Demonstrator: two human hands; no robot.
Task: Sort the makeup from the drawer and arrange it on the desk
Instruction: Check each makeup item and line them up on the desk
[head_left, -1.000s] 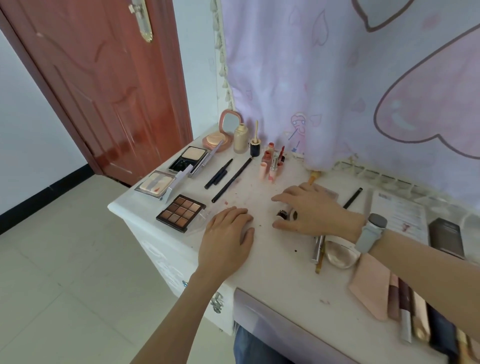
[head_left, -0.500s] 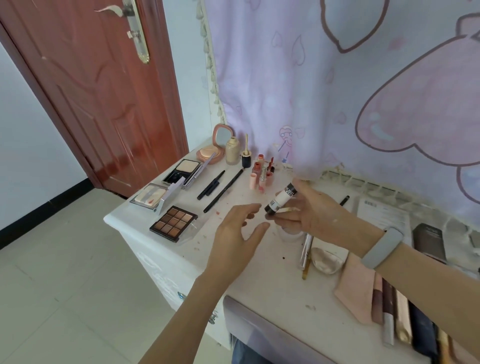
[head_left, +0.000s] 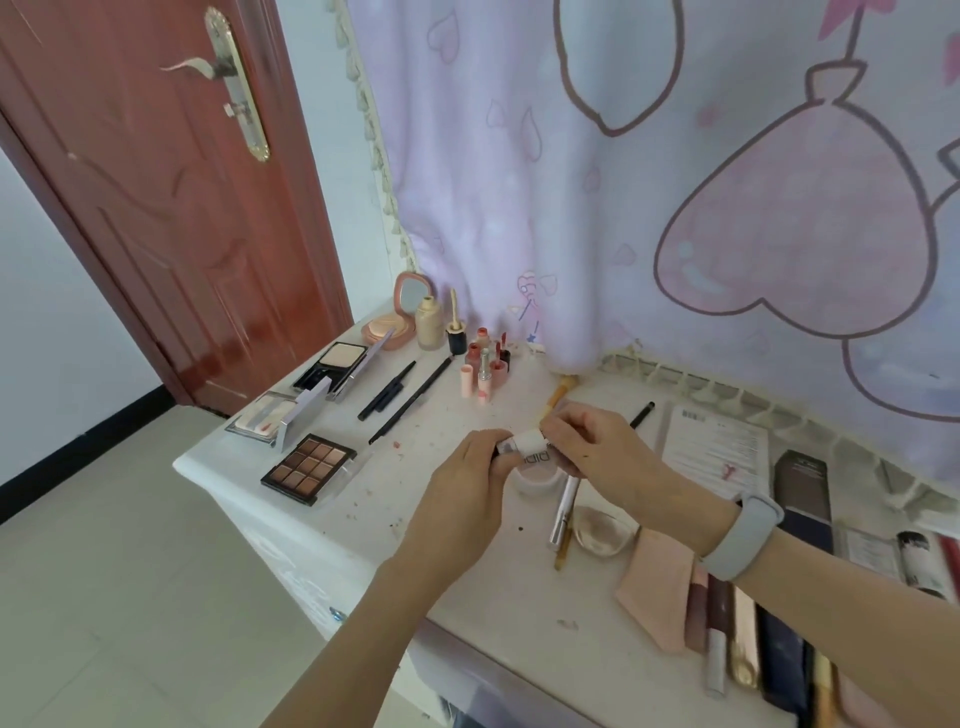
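Both hands meet over the middle of the white desk (head_left: 363, 525), holding one small white tube (head_left: 525, 444) level between them, lifted clear of the top. The left hand (head_left: 462, 493) has its fingers curled round the tube's dark left end; the right hand (head_left: 597, 452) pinches the white right end, and a grey wristband (head_left: 740, 538) sits on that wrist.

At the far left lie three open flat palettes: a nine-pan brown eyeshadow palette (head_left: 309, 469) nearest, a pale blush palette (head_left: 267, 418) beyond it, then a black powder compact (head_left: 337, 364). A round pink compact (head_left: 395, 322) stands open at the far edge with one beige foundation bottle (head_left: 430, 322) just beside it. Two black pencils (head_left: 410, 392) lie slanted, and a cluster of small pink lipsticks (head_left: 483, 364) stands to their right; I cannot count them surely. Below the hands sits one round pot (head_left: 537, 480), and near right lies a pink pouch (head_left: 657, 587).

A lilac curtain (head_left: 675, 208) with heart shapes hangs behind; a red-brown door (head_left: 156, 208) stands far left above a pale tiled floor (head_left: 104, 597)
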